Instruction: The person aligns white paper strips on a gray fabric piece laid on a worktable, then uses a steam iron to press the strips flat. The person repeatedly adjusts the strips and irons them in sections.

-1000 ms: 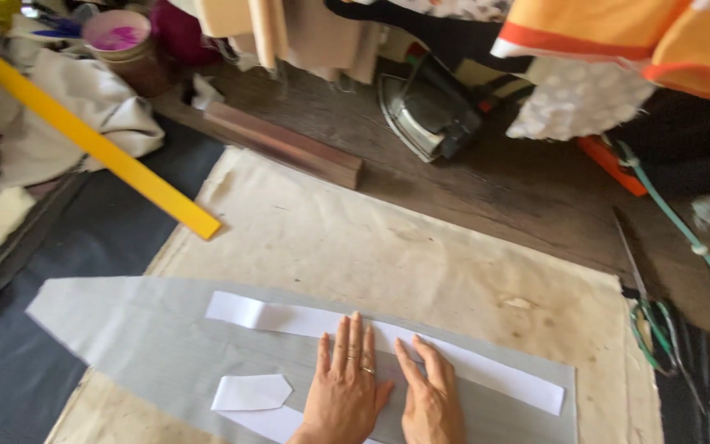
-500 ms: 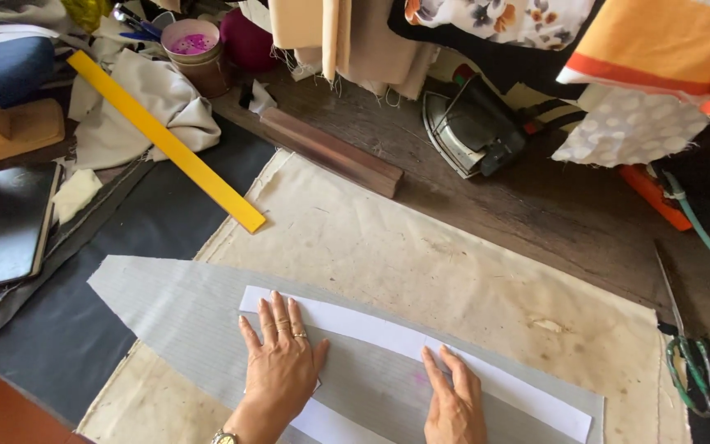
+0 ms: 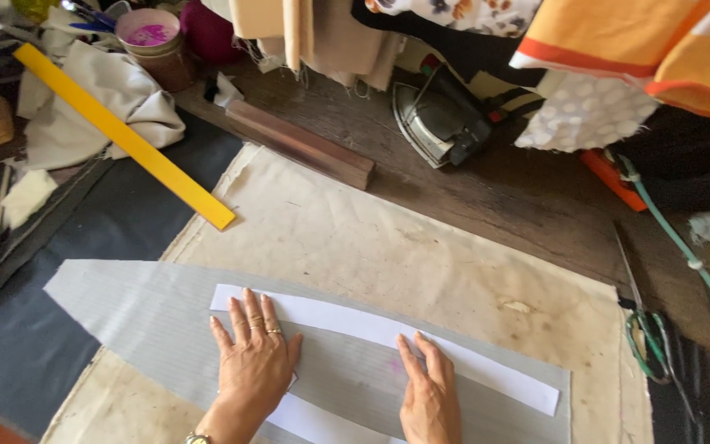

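A long grey fabric piece [image 3: 141,308] lies flat on a cream cloth pad [image 3: 388,247]. A narrow white strip [image 3: 486,370] runs along its upper edge, and another white piece [image 3: 310,419] shows near the bottom. My left hand [image 3: 255,362] presses flat on the grey fabric with fingers spread, its fingertips on the white strip. My right hand [image 3: 431,395] lies flat on the fabric just below the strip. Neither hand holds anything.
A yellow ruler [image 3: 125,136] lies at the upper left over dark cloth [image 3: 34,345]. A wooden block [image 3: 299,141] and an iron [image 3: 437,123] sit at the back. Scissors [image 3: 647,329] lie at the right. A cup with pink powder [image 3: 151,37] stands far left.
The view has shifted and tilted. My left hand has slid left across the grey fabric, away from my right hand, and both stay flat on it.
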